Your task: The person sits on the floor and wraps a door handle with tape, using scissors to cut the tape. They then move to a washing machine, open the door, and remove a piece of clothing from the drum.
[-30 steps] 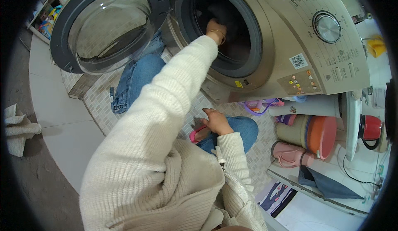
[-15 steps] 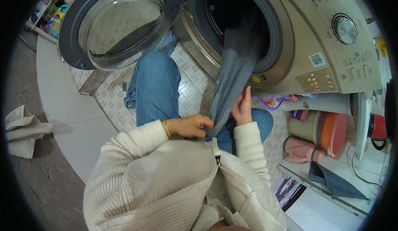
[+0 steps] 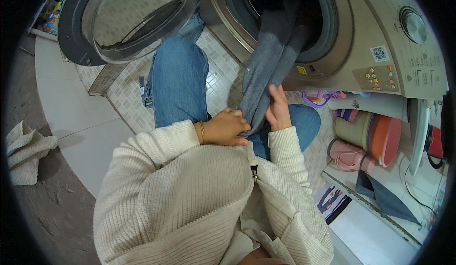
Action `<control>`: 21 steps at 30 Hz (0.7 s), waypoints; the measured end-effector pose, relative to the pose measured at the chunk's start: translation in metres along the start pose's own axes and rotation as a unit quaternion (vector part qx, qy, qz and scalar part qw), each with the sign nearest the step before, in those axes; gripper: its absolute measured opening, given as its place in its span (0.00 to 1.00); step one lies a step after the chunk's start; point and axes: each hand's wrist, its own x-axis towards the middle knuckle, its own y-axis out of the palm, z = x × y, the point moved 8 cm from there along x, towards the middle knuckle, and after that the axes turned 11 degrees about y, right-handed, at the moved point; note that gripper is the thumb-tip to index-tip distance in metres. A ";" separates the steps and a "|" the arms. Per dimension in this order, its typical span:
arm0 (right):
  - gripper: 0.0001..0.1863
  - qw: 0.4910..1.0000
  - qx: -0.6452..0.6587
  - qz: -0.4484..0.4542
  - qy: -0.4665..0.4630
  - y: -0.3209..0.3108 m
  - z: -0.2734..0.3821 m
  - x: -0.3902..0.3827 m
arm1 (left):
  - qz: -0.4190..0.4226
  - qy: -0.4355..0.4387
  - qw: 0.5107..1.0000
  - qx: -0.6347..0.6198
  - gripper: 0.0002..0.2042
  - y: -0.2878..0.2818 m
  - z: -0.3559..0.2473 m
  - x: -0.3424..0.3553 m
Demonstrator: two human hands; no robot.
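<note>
A long dark grey knit garment [image 3: 266,70] hangs out of the round opening of a front-loading washing machine [image 3: 349,41] and runs down to my lap. It is not clear what kind of garment it is; its upper part is hidden in the dark drum. My left hand [image 3: 225,128], with a gold bracelet at the wrist, is closed on the garment's lower end, where a bit of pink shows. On the garment's right side, my right hand [image 3: 279,109] grips the cloth, with some of its fingers hidden by it.
The washer's round glass door [image 3: 137,20] stands open at upper left, above my knee. At right are an orange and beige tub [image 3: 382,139], a pink bottle [image 3: 349,155] and a dark grey cloth piece [image 3: 384,198]. A cream towel [image 3: 26,151] lies at far left.
My left hand has closed on the garment's lower end. My right hand's fingers have curled onto the cloth from lying beside it. The view has shifted slightly.
</note>
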 end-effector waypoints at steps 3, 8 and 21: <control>0.23 0.999 -0.044 0.003 0.008 0.021 0.007 -0.006 | -0.148 -0.083 0.985 -0.043 0.14 -0.031 0.024 0.000; 0.23 1.000 0.024 0.016 0.012 0.016 0.004 -0.007 | -0.454 -0.195 0.862 -0.110 0.14 -0.086 0.080 0.001; 0.25 1.000 0.027 0.009 0.013 0.013 0.001 -0.008 | -0.475 -0.176 0.862 -0.007 0.10 -0.093 0.097 0.024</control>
